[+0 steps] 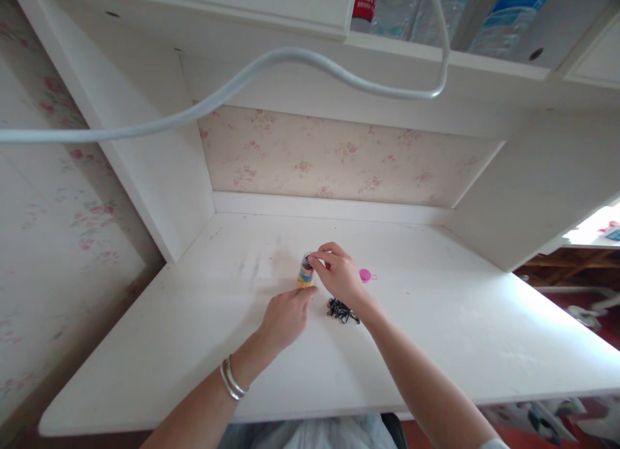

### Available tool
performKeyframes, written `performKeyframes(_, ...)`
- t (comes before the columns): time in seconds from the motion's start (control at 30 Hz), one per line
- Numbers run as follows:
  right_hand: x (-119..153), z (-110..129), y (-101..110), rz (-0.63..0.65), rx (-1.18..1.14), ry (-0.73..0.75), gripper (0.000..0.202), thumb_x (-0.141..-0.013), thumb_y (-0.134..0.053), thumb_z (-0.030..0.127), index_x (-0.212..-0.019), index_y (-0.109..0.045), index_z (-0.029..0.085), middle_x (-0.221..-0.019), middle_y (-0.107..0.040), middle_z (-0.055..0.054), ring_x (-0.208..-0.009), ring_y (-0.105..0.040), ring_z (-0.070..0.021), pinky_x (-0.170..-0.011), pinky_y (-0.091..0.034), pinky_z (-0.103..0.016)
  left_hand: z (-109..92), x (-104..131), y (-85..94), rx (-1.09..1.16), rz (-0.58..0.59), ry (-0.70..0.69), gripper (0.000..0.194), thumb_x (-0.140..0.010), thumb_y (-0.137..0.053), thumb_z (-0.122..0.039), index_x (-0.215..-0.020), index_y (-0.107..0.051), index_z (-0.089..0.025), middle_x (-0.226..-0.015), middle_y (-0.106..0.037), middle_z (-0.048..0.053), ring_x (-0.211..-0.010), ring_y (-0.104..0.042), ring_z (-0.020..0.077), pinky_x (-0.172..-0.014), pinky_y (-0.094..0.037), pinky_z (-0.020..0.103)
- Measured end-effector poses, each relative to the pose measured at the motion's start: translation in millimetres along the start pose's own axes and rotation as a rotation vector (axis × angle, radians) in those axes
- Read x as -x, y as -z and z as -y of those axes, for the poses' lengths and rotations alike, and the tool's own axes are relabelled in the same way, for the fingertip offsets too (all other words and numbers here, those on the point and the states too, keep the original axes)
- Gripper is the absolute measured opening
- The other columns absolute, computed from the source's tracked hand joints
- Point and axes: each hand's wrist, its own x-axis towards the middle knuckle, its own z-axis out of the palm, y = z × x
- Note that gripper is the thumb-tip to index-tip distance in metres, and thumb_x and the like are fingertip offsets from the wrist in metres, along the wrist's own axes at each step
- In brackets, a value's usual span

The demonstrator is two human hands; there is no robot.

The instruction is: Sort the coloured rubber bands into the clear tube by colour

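A small clear jar [306,272] with black, red, blue and yellow contents stands slightly tilted on the white desktop. My left hand [285,314], wearing silver bangles, has its fingers closed at the jar's base; part of the grip is hidden. Over the jar's mouth, my right hand [340,276] pinches something small and black, which looks like a hair tie. Beneath my right wrist lies a loose pile of black hair ties [341,311]. A pink lid [365,276] with a small loop rests just right of my right hand.
The white desk [436,345] has side panels and a back ledge. A pale cable [290,55] crosses the upper view. Plastic bottles [397,10] stand on the shelf above. Floral wallpaper [87,229] covers the wall at left.
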Motion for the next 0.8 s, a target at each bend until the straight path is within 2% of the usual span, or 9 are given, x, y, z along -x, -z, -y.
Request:
performKeyframes(0.1, -1.6, 2.5, 4.7, 0.062, 0.079, 0.021, 0.028, -0.093, -0.05, 0.037, -0.087, -0.075, 0.027, -0.1, -0.061, 0.0, -0.06, -0.053, -0.0079, -0.066, -0.044, -0.024, -0.9, -0.8, 1.4, -0.007, 0.013, -0.008, 0.03, -0.093, -0.037, -0.021, -0.111, -0.061, -0.026, -0.099, -0.072, 0.004, -0.084, -0.068, 0.0176, -0.069, -0.049, 0.027)
performKeyframes(0.27, -5.3, 10.4, 12.7, 0.162, 0.232, 0.055, 0.034, -0.094, -0.046, 0.044, -0.088, -0.075, 0.026, -0.106, -0.059, -0.002, -0.076, -0.059, -0.0119, -0.072, -0.044, -0.026, -2.4, -1.5, -0.8, -0.031, 0.062, 0.0, 0.029, -0.095, -0.036, -0.024, -0.11, -0.061, -0.025, -0.099, -0.071, 0.004, -0.09, -0.067, 0.0172, -0.077, -0.049, 0.027)
performKeyframes(0.43, -8.7, 13.8, 16.6, 0.232, 0.249, 0.032, 0.036, -0.096, -0.043, 0.045, -0.09, -0.074, 0.028, -0.109, -0.058, -0.001, -0.082, -0.06, -0.0126, -0.072, -0.043, -0.025, -1.4, -1.8, -4.7, -0.039, 0.094, 0.007, 0.028, -0.094, -0.037, -0.024, -0.109, -0.061, -0.026, -0.103, -0.07, 0.003, -0.093, -0.066, 0.0163, -0.081, -0.049, 0.027)
performKeyframes(0.8, -4.5, 5.9, 18.3, 0.091, 0.125, 0.066, 0.03, -0.095, -0.047, 0.038, -0.086, -0.074, 0.027, -0.104, -0.06, 0.0, -0.068, -0.058, -0.0085, -0.073, -0.043, -0.024, -0.3, -3.6, -5.0, -0.057, 0.059, -0.012, 0.026, -0.093, -0.039, -0.022, -0.105, -0.061, -0.025, -0.108, -0.068, 0.001, -0.093, -0.065, 0.0167, -0.074, -0.048, 0.026)
